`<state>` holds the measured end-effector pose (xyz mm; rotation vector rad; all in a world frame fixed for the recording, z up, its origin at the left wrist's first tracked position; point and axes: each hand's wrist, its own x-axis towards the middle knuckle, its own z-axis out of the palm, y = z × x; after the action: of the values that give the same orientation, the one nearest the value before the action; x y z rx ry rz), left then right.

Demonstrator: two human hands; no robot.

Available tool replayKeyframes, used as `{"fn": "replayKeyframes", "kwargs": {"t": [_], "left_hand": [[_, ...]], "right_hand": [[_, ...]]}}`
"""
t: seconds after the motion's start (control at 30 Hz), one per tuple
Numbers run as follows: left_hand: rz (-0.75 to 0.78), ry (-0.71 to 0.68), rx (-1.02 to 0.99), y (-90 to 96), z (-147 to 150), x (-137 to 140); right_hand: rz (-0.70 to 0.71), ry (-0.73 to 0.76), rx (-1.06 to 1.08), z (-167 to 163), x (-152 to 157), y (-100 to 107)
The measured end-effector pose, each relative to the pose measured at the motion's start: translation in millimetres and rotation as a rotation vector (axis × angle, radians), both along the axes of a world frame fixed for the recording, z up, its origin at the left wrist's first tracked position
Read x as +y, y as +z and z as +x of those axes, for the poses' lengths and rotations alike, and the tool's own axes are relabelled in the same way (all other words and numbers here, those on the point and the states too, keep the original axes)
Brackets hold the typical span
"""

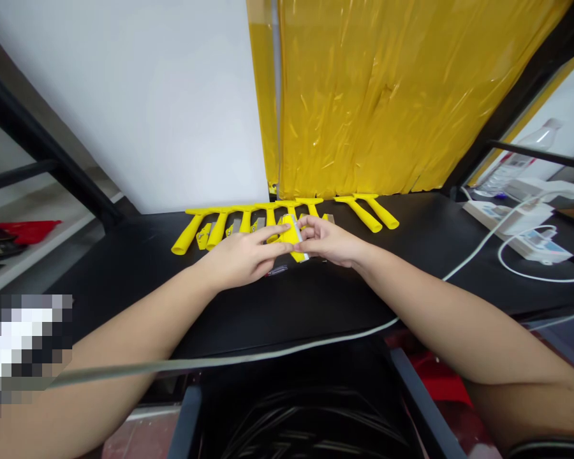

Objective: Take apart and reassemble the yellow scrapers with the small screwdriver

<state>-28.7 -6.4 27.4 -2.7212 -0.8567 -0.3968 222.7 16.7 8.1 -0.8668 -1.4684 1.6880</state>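
Observation:
Both hands meet above the black table over a yellow scraper head with a pale metal blade edge (293,237). My left hand (246,255) has its fingers closed on its left side. From the other side, my right hand (328,241) pinches the blade edge between thumb and fingers. Behind them lies a row of yellow T-shaped handles (186,237), partly hidden by my hands. Small yellow pieces with metal blades (204,236) lie between the handles. Close under my left hand is a small thin dark item (276,271), too small to make out.
A white panel (172,102) and a yellow film-wrapped panel (387,95) rise behind the table (287,312). Two more yellow handles (368,213) lie at the back right. White power strips (521,233), cables and a plastic bottle (521,156) stand right. A cord (316,344) crosses the front.

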Motion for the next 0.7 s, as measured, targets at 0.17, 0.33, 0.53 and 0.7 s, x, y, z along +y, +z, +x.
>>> {"fn": "replayKeyframes", "kwargs": {"t": [0.17, 0.33, 0.53, 0.7], "left_hand": [[-0.022, 0.002, 0.004, 0.8, 0, -1], [-0.115, -0.029, -0.093, 3.9, -2, -1], [-0.435, -0.070, -0.531, 2.2, -3, 5], [-1.001, -0.003, -1.023, -0.1, 1, 10]], "right_hand": [[-0.054, -0.005, -0.021, 3, 3, 2], [0.417, -0.145, -0.404, 21, 10, 8], [0.709, 0.040, -0.869, 42, 8, 14], [0.738, 0.092, -0.981, 34, 9, 8]]}}
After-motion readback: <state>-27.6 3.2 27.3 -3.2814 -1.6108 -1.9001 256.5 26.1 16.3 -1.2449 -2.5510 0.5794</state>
